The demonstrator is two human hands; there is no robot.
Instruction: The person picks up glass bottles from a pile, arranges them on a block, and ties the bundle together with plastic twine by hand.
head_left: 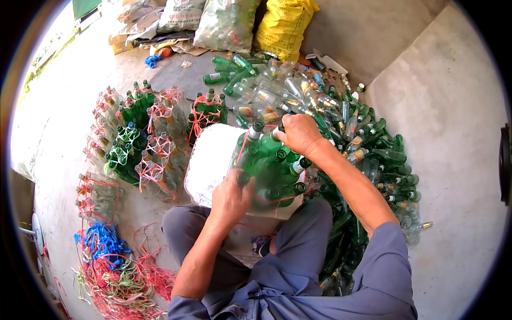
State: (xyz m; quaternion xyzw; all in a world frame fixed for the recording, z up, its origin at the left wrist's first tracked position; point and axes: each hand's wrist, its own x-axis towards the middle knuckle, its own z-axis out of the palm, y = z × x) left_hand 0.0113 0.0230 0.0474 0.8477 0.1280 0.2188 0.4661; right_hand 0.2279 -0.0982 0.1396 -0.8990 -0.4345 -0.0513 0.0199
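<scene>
Green glass bottles (266, 165) stand bunched in front of me, somewhat blurred, beside a white padded block (210, 160). Pink string (271, 126) runs around their necks. My left hand (233, 194) is closed round a green bottle at the near left side of the bunch, by its dark top. My right hand (301, 133) is closed at the far side, beside a bottle neck, pinching the pink string there. Its fingertips are partly hidden. The bunch sits above my folded legs, and its lower part is hard to make out.
Loose green and clear bottles (373, 160) are heaped at the right. Tied bundles of bottles (160, 154) stand at the left, above a tangle of pink, green and blue string (122, 277). A yellow sack (284, 26) and a pale sack (226, 24) stand at the back.
</scene>
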